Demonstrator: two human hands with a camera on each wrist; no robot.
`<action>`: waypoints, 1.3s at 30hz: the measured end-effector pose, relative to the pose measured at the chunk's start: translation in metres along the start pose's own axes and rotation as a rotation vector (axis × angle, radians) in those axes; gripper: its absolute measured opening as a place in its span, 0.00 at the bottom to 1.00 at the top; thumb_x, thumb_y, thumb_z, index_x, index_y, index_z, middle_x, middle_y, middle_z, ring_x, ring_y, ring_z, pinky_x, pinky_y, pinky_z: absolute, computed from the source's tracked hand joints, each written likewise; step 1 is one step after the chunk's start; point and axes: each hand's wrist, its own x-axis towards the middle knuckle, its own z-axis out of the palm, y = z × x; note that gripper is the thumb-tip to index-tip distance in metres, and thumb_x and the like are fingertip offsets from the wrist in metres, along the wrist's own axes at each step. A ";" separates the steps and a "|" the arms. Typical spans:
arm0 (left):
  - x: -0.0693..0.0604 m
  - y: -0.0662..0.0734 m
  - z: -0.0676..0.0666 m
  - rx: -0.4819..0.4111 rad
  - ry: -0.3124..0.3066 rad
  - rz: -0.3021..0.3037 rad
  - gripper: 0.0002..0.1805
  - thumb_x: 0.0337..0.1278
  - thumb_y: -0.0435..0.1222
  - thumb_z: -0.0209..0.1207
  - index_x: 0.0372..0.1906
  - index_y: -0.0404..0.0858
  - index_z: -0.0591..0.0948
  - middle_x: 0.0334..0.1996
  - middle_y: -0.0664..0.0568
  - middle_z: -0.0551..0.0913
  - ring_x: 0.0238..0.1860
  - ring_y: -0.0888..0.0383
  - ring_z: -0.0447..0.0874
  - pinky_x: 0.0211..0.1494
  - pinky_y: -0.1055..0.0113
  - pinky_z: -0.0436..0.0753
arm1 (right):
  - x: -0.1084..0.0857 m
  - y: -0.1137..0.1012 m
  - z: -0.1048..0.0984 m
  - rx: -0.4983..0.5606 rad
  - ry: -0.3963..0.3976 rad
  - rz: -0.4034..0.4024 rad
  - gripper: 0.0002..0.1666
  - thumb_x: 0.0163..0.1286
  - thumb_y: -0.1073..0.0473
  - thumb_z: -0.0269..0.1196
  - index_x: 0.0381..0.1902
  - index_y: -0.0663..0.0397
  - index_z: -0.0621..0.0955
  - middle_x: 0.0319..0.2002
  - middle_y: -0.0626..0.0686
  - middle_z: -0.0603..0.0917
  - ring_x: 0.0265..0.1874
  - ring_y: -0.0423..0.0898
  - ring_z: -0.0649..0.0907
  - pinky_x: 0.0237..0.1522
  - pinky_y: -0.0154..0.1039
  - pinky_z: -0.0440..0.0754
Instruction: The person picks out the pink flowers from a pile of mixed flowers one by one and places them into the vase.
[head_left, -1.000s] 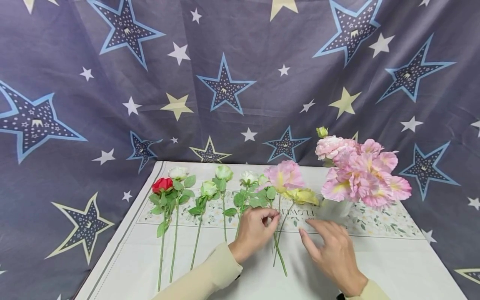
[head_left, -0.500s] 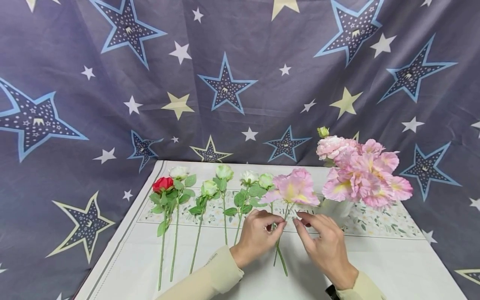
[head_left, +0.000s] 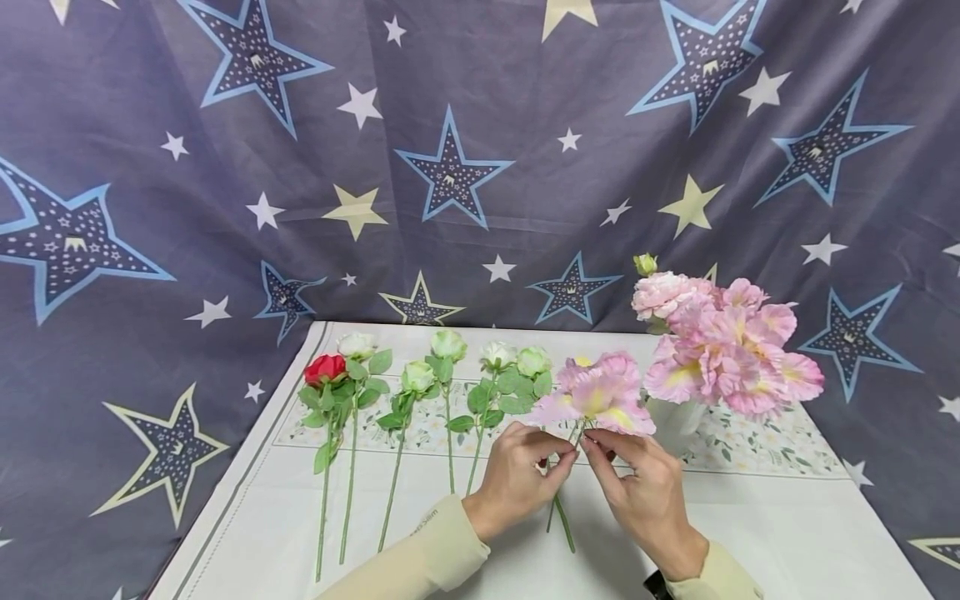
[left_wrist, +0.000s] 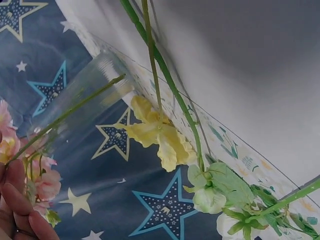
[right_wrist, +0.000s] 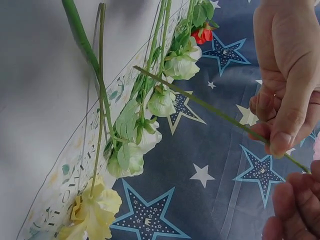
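A pink artificial flower (head_left: pixel 596 392) with a yellow centre is held up over the table. My left hand (head_left: pixel 517 471) pinches its thin green stem (right_wrist: pixel 200 102) between thumb and fingertips. Close beside it, my right hand (head_left: pixel 645 492) pinches the same stem just below the bloom. The stem's lower end hangs free in both wrist views. Beneath the hands, a yellow flower (left_wrist: pixel 160 132) lies with its stem crossing the thicker stem of a pale green rose (head_left: pixel 533 362). In the head view the pink petals hide most of the yellow bloom.
A clear vase (left_wrist: pixel 95 85) filled with pink flowers (head_left: pixel 731 342) stands at the right. Several roses lie in a row to the left, including a red rose (head_left: pixel 325 369) and a white rose (head_left: pixel 357 345). A starry curtain (head_left: pixel 480 250) hangs behind the white table (head_left: pixel 787 533).
The pink flower has come toward me and to the right, uncovering the pale green rose. My right hand has moved in from apart and now pinches the stem beside my left hand.
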 end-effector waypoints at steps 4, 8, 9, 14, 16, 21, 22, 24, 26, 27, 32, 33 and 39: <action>-0.001 0.001 0.000 0.013 -0.013 0.019 0.05 0.49 0.32 0.75 0.29 0.46 0.91 0.26 0.62 0.89 0.25 0.69 0.79 0.36 0.73 0.75 | -0.001 -0.002 -0.001 0.009 -0.002 0.025 0.20 0.76 0.48 0.64 0.33 0.56 0.91 0.26 0.47 0.88 0.22 0.42 0.83 0.24 0.33 0.77; -0.002 0.002 0.000 0.033 -0.010 0.045 0.05 0.48 0.32 0.76 0.29 0.46 0.91 0.23 0.63 0.88 0.23 0.68 0.76 0.34 0.73 0.74 | -0.001 -0.001 -0.002 0.015 0.000 0.023 0.17 0.75 0.49 0.65 0.30 0.53 0.89 0.25 0.46 0.87 0.21 0.42 0.83 0.24 0.32 0.77; -0.002 0.002 0.000 0.038 -0.010 0.051 0.05 0.48 0.32 0.76 0.29 0.46 0.91 0.23 0.63 0.87 0.22 0.68 0.75 0.34 0.72 0.74 | -0.001 0.000 -0.002 0.015 0.001 0.019 0.17 0.75 0.49 0.65 0.30 0.52 0.89 0.25 0.45 0.87 0.21 0.41 0.83 0.24 0.31 0.77; -0.003 0.002 0.001 0.057 -0.004 0.063 0.05 0.49 0.33 0.76 0.31 0.47 0.91 0.25 0.62 0.88 0.23 0.66 0.74 0.34 0.71 0.76 | -0.001 0.001 -0.001 0.024 0.016 0.017 0.18 0.74 0.46 0.65 0.30 0.51 0.88 0.24 0.45 0.87 0.20 0.41 0.83 0.23 0.33 0.79; -0.003 0.002 0.001 0.058 -0.002 0.062 0.06 0.49 0.34 0.75 0.32 0.47 0.91 0.28 0.62 0.89 0.24 0.65 0.76 0.35 0.70 0.77 | -0.001 0.001 0.000 0.026 0.027 0.020 0.19 0.74 0.45 0.65 0.30 0.52 0.88 0.24 0.46 0.87 0.20 0.41 0.84 0.23 0.34 0.79; -0.002 0.002 0.002 0.035 -0.001 0.061 0.05 0.51 0.34 0.75 0.33 0.47 0.90 0.33 0.62 0.90 0.29 0.64 0.82 0.37 0.70 0.78 | -0.002 0.000 0.000 0.020 0.037 0.039 0.16 0.72 0.49 0.67 0.28 0.52 0.89 0.23 0.47 0.87 0.20 0.42 0.84 0.24 0.34 0.80; -0.002 0.002 0.002 0.030 -0.001 0.061 0.05 0.51 0.34 0.75 0.33 0.47 0.90 0.32 0.62 0.90 0.29 0.64 0.82 0.37 0.70 0.78 | -0.002 0.000 0.000 0.015 0.034 0.045 0.12 0.69 0.53 0.69 0.28 0.52 0.89 0.23 0.47 0.87 0.20 0.42 0.84 0.25 0.35 0.80; -0.002 0.002 0.002 0.023 -0.001 0.057 0.05 0.51 0.35 0.75 0.34 0.46 0.90 0.32 0.61 0.90 0.29 0.65 0.83 0.38 0.70 0.79 | -0.003 -0.001 0.000 0.016 0.033 0.054 0.05 0.63 0.60 0.72 0.27 0.53 0.89 0.23 0.48 0.88 0.21 0.43 0.85 0.25 0.35 0.81; -0.001 0.003 0.002 0.023 -0.003 0.050 0.07 0.51 0.36 0.76 0.35 0.45 0.90 0.28 0.61 0.89 0.27 0.66 0.81 0.36 0.71 0.78 | -0.003 -0.001 -0.001 0.018 0.035 0.059 0.02 0.57 0.65 0.72 0.27 0.53 0.89 0.24 0.49 0.88 0.21 0.43 0.85 0.26 0.34 0.81; -0.001 0.003 0.002 0.023 -0.004 0.045 0.07 0.51 0.36 0.76 0.36 0.45 0.89 0.25 0.61 0.87 0.26 0.67 0.80 0.36 0.71 0.77 | -0.003 0.000 -0.001 0.013 0.037 0.058 0.02 0.58 0.65 0.71 0.27 0.53 0.89 0.24 0.48 0.88 0.22 0.43 0.86 0.27 0.34 0.82; -0.003 0.001 -0.001 0.019 -0.008 0.018 0.08 0.55 0.39 0.74 0.36 0.44 0.86 0.17 0.61 0.77 0.20 0.68 0.73 0.32 0.73 0.72 | -0.003 0.001 -0.001 -0.033 0.065 0.027 0.18 0.74 0.50 0.63 0.27 0.54 0.88 0.25 0.48 0.89 0.25 0.46 0.88 0.30 0.33 0.83; -0.004 -0.001 -0.001 0.019 -0.010 0.014 0.07 0.56 0.40 0.73 0.33 0.44 0.85 0.16 0.61 0.76 0.19 0.67 0.72 0.31 0.74 0.71 | -0.003 0.001 -0.002 -0.048 0.072 0.025 0.22 0.76 0.47 0.61 0.27 0.54 0.88 0.26 0.48 0.89 0.26 0.47 0.88 0.30 0.33 0.83; -0.010 -0.008 -0.005 0.018 -0.053 -0.041 0.12 0.56 0.39 0.72 0.22 0.44 0.82 0.20 0.60 0.82 0.19 0.67 0.74 0.32 0.73 0.70 | -0.002 0.004 -0.011 -0.069 0.122 0.003 0.27 0.77 0.43 0.60 0.29 0.60 0.87 0.30 0.55 0.90 0.33 0.42 0.89 0.40 0.22 0.81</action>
